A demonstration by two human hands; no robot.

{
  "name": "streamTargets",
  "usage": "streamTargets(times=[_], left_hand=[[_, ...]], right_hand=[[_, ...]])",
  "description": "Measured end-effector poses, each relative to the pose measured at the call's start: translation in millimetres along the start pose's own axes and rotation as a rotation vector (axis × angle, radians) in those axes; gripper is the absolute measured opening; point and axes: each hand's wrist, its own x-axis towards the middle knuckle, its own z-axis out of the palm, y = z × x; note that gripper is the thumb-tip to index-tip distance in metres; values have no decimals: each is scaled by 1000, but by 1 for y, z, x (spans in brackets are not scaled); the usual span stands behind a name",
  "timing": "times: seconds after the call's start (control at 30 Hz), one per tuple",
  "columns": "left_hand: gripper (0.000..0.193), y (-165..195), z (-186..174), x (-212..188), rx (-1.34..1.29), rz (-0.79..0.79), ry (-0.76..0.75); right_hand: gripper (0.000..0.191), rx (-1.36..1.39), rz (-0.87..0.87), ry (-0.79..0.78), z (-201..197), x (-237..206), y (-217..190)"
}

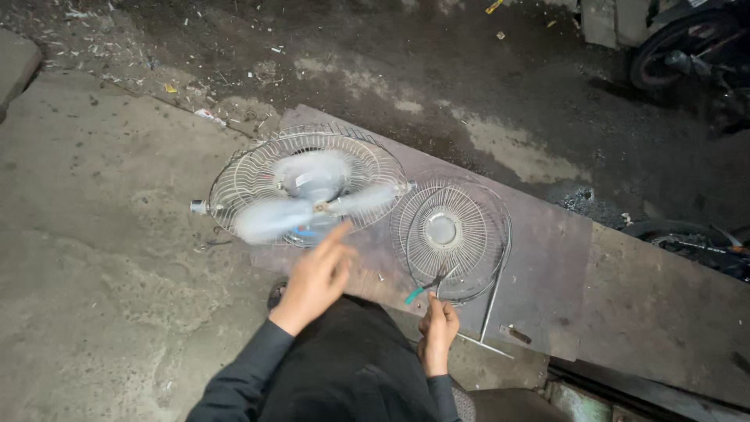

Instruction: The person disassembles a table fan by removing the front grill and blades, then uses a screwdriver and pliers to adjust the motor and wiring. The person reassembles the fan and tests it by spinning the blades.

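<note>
A fan lies face up on a brown board (547,258), its rear wire guard (242,176) under pale blades (269,219) that are blurred by spinning. My left hand (316,277) hovers at the near edge of the blades, fingers spread, index finger pointing toward the hub (316,184). To the right lies the loose front wire guard (451,232) with a round centre disc. My right hand (437,328) rests near my knee and grips pliers (426,287) with green handles, jaws lying over the front guard's near rim.
A thin metal rod (491,305) lies on the board beside the front guard. Dirty concrete floor (101,273) spreads left. Motorbike wheels stand at the top right (680,47) and right edge (687,238). Litter dots the dark ground behind.
</note>
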Motion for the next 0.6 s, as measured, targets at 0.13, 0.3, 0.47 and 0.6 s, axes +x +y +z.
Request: streamTargets(times=[0.13, 0.3, 0.47, 0.6], left_hand=[[25, 12, -30, 27, 157, 68, 177], [35, 0, -20, 25, 292, -173, 139], [43, -38, 12, 1, 301, -215, 100], [51, -43, 49, 4, -127, -336, 37]], right_hand=[[41, 1, -15, 0, -3, 0, 1], [39, -4, -3, 8, -4, -1, 0], [41, -7, -24, -14, -5, -1, -1], [40, -23, -21, -24, -2, 1, 1]])
